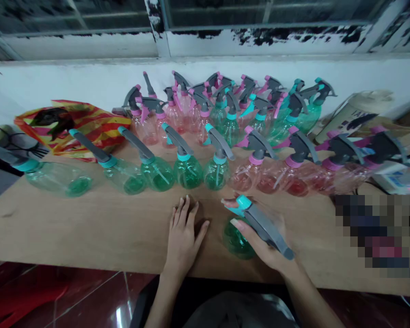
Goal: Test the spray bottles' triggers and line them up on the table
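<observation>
My right hand (pixel 259 243) is wrapped round the neck of a green spray bottle (pixel 237 239) near the table's front edge. That bottle has a grey and teal trigger head (pixel 264 223) above my fingers. My palm hides its neck. To its left, my left hand (pixel 184 223) lies flat on the wooden table (pixel 99 232), fingers spread, holding nothing. Beyond both hands stands a row of spray bottles: green ones (pixel 187 173) with teal collars on the left, pink ones (pixel 295 177) with pink collars on the right.
Behind the front row, more pink spray bottles (pixel 174 116) and green ones (pixel 230 132) crowd against the white wall (pixel 89 77). A red and yellow striped bag (pixel 102 123) lies at back left. A printed pale bag (pixel 355 111) and a white device (pixel 396 177) sit at right.
</observation>
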{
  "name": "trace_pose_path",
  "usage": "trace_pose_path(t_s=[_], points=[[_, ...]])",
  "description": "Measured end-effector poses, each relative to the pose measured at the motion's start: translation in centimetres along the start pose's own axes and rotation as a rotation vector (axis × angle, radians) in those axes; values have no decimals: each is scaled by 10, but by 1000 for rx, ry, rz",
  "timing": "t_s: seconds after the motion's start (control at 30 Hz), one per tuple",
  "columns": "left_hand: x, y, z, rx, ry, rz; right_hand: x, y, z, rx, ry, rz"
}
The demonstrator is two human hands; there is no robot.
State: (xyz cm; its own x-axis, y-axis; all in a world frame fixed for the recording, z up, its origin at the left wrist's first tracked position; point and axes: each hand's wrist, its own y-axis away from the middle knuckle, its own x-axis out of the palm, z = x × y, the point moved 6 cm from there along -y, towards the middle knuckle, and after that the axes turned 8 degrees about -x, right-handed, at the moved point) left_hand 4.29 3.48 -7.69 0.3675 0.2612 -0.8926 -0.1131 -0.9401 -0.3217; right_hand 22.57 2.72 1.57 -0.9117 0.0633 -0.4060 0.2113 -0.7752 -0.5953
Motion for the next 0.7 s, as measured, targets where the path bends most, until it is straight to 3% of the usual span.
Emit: trace_pose_path(t_s=[0.27,0.7], points=[[-1,0,1,-4,21,-8,0,-4,0,1,-51,-42],[-1,0,0,-6,27,5,2,-1,0,26,-40,70]])
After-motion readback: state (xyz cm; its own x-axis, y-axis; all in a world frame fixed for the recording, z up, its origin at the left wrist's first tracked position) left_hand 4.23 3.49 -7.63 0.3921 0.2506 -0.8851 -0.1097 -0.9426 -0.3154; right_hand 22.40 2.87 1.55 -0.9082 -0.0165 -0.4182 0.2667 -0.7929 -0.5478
